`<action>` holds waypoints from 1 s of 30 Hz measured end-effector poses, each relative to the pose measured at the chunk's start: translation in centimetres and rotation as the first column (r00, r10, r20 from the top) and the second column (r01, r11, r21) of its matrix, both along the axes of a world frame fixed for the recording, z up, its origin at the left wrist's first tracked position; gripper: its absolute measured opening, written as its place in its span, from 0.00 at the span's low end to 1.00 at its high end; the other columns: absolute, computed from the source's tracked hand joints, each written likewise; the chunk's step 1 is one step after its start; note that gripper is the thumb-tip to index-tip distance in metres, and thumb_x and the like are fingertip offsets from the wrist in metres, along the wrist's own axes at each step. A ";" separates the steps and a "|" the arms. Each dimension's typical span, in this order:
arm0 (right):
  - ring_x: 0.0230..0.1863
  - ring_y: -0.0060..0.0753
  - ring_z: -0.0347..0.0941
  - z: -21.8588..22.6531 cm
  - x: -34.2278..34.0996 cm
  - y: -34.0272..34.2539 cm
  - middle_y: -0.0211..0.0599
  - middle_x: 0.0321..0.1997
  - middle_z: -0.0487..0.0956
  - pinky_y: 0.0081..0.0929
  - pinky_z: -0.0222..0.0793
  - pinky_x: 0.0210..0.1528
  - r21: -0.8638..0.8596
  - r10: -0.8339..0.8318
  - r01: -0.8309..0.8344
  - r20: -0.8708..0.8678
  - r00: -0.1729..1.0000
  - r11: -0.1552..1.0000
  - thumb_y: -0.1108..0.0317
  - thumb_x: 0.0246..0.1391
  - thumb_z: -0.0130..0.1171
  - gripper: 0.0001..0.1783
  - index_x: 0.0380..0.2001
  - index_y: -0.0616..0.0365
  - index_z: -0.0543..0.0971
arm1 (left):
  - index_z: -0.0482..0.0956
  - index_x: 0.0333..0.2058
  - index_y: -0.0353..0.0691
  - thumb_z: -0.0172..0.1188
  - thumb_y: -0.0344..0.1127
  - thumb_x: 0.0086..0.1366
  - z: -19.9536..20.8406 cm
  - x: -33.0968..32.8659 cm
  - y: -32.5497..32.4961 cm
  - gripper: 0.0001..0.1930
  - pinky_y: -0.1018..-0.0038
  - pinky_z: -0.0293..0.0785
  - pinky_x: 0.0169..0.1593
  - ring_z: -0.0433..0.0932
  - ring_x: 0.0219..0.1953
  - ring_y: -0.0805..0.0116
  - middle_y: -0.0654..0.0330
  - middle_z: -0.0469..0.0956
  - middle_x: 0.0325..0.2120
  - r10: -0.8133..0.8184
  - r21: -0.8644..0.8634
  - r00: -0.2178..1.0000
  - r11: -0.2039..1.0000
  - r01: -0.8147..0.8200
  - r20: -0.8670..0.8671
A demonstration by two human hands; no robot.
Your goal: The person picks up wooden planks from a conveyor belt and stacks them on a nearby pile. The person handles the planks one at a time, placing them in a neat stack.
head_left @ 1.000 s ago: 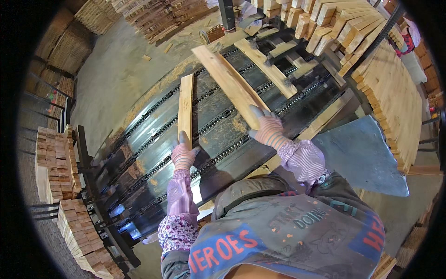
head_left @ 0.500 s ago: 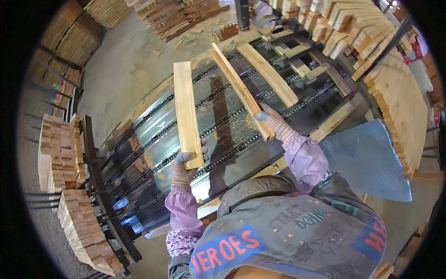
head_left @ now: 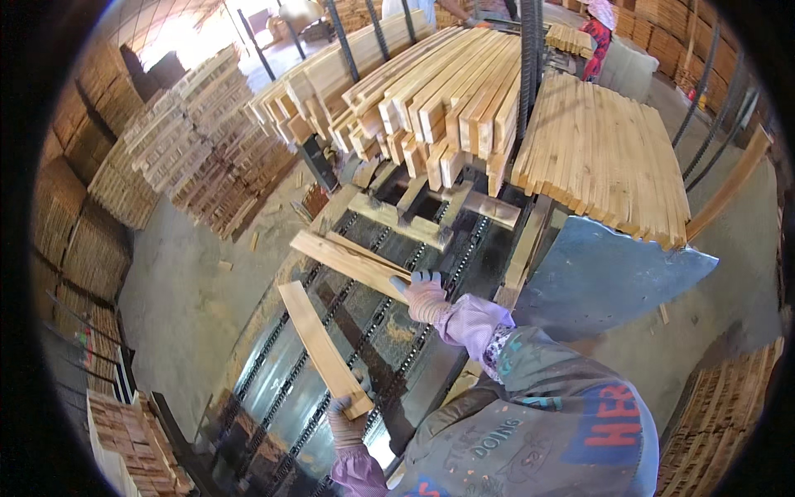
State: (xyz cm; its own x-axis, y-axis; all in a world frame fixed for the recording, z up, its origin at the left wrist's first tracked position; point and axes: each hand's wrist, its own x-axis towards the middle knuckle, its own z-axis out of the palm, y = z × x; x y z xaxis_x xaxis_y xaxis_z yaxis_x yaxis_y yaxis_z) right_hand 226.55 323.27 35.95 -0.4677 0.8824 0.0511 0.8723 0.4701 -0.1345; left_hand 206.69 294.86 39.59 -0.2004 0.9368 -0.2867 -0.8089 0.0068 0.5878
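In a striped knit glove, my left hand is closed around the near end of a pale wooden board. That board slants away to the far left over the chain conveyor. My right hand, gloved too, grips the near end of a second wooden board, its thumb on the near side and fingers on the far side. Just behind this one shows the edge of a third board, partly hidden; I cannot tell whether my right hand touches it.
A large stack of wooden strips stands at the conveyor's far end beside metal posts. More strips lie to its right, above a blue-grey metal sheet. Wood piles rise at the far left, and people stand farther back.
The view has swung right and up, bringing the stacked strips into the middle. My right hand has moved beside the third board, its own board now lying closer to it.
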 end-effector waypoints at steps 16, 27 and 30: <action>0.49 0.54 0.84 -0.2 0.2 -3.6 0.56 0.51 0.82 0.54 0.85 0.51 -0.526 -0.791 -0.832 -0.426 0.439 -0.179 0.61 0.52 0.66 0.38 0.64 0.70 0.70 | 0.69 0.61 0.28 0.58 0.33 0.61 -1.9 1.6 2.7 0.29 0.57 0.86 0.50 0.85 0.44 0.50 0.44 0.82 0.46 0.111 -0.053 0.986 0.992 -0.118 -0.122; 0.61 0.38 0.75 2.2 -2.0 -7.4 0.45 0.63 0.79 0.35 0.72 0.64 -0.621 -0.290 -0.668 -0.783 0.550 0.410 0.72 0.42 0.76 0.54 0.74 0.58 0.64 | 0.70 0.64 0.39 0.72 0.35 0.61 -5.1 6.1 5.4 0.34 0.56 0.85 0.52 0.83 0.51 0.54 0.56 0.80 0.51 0.135 -0.239 0.960 0.951 -0.195 -0.246; 0.58 0.44 0.79 2.6 -1.6 -1.5 0.51 0.59 0.82 0.38 0.74 0.62 -0.511 -0.029 -0.556 -0.753 0.658 0.656 0.68 0.38 0.79 0.54 0.72 0.50 0.67 | 0.71 0.61 0.34 0.72 0.35 0.59 -5.6 5.4 4.5 0.33 0.56 0.86 0.51 0.85 0.48 0.52 0.50 0.82 0.48 0.138 -0.203 0.986 0.967 -0.155 -0.095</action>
